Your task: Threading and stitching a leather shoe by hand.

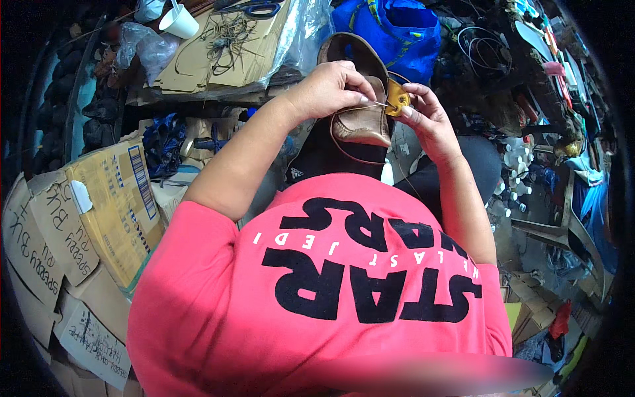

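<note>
A brown leather shoe stands toe-down under the left hand, opening facing up. A small yellow leather piece sits pinched at the right hand's fingertips, touching the shoe's side.

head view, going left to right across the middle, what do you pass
cardboard boxes → left hand → brown leather shoe → yellow piece → right hand → white bottles

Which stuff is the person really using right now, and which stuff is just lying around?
In use:
- brown shoe, gripped by the left hand
- small yellow piece, pinched by the right hand
- thin thread looping by the shoe

Lying about:
- white paper cup
- scissors
- blue bag
- cardboard boxes
</note>
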`<state>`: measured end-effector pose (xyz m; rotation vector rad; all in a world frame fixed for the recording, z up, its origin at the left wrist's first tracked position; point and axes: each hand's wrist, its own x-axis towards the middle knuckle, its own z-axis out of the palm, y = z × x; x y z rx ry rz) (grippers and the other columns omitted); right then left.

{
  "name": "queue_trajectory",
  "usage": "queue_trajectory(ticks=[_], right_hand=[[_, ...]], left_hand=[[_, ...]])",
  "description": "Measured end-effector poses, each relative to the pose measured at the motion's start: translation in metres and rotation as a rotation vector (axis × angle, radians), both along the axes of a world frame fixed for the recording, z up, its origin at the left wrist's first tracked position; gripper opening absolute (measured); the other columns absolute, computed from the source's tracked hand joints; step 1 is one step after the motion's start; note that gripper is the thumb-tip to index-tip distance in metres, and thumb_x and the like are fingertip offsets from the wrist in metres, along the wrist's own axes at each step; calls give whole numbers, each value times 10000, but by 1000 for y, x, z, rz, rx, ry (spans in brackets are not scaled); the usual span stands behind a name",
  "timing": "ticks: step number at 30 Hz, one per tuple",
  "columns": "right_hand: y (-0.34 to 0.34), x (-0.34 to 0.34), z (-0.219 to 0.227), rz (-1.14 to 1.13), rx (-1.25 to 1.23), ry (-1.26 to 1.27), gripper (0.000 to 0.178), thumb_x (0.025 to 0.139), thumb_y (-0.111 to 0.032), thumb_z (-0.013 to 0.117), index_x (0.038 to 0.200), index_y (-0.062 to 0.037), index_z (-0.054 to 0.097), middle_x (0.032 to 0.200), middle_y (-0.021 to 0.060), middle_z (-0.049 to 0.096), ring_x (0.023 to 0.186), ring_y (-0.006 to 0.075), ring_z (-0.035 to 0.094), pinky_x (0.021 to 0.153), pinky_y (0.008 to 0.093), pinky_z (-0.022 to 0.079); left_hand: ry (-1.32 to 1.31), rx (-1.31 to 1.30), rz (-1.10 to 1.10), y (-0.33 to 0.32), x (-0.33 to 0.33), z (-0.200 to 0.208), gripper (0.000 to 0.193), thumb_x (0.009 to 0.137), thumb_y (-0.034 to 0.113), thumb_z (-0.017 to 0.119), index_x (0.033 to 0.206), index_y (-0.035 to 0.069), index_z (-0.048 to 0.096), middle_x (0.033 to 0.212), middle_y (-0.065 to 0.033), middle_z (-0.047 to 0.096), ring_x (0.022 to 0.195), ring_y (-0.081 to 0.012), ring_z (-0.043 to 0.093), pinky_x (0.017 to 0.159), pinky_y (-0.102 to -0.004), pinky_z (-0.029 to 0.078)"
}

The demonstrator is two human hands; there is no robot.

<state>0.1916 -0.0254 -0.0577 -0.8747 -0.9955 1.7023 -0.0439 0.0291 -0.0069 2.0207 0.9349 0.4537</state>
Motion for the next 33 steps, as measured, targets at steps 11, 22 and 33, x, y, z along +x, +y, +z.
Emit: queue_trajectory(ticks=[11, 22, 33], right_hand=[[-10, -10, 20, -99, -59, 188, 464, 833, -50, 612, 1263, -84, 439, 1119, 90, 558, 1014, 193, 578, 890, 325, 470], [-5, -21, 3, -158, 43, -143, 295, 825, -101, 680, 1098, -10, 615, 975, 36, 637, 855, 94, 582, 809, 249, 467], [-2, -29, -3, -93, 55, -142, 292, 812, -52, 693, 1090, -3, 620, 1091, 58, 630, 973, 115, 585, 873, 267, 461]], left_hand=[[-23, -5, 42, -4, 2, -3, 133, 777, 78, 654, 894, 79, 718, 809, -46, 551, 798, -157, 552, 749, -265, 441], [-200, -235, 103, -1, -6, -8, 105, 808, 77, 650, 894, 39, 696, 891, -54, 571, 877, -154, 585, 805, -278, 467], [-330, -489, 151, -1, -10, -10, 139, 864, 65, 585, 966, 6, 658, 943, -25, 570, 916, -100, 555, 838, -253, 437]])
